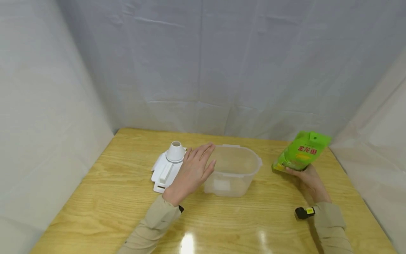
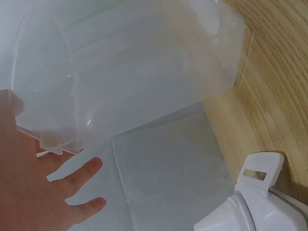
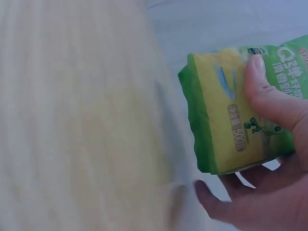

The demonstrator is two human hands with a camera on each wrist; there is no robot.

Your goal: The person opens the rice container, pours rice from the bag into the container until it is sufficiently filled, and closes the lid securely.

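I see my right hand (image 1: 309,180) holding a small green and yellow plastic bag (image 1: 301,151) of food. It is up off the light wooden table (image 1: 104,197), near the right edge. My thumb (image 3: 269,96) presses on the front of the bag and my fingers curl under its bottom end, so my grip is tight on it.

The bag looks soft and crinkly. I think it is full, so a bit heavy, and the shiny skin may slip. The low, fat end is a good place to hold it, because the stuff inside sits there.

The bag is long from bottom to top. It leans, with the top end pointing up and away from me, a little to the right.

My left hand (image 1: 193,171) is flat, with straight fingers, and holds nothing. It hovers by the left side of the clear plastic tub (image 1: 233,169) in the middle of the table. I cannot tell if it touches the tub. A white plastic lid with a round spout (image 1: 168,164) lies flat just left of that hand.
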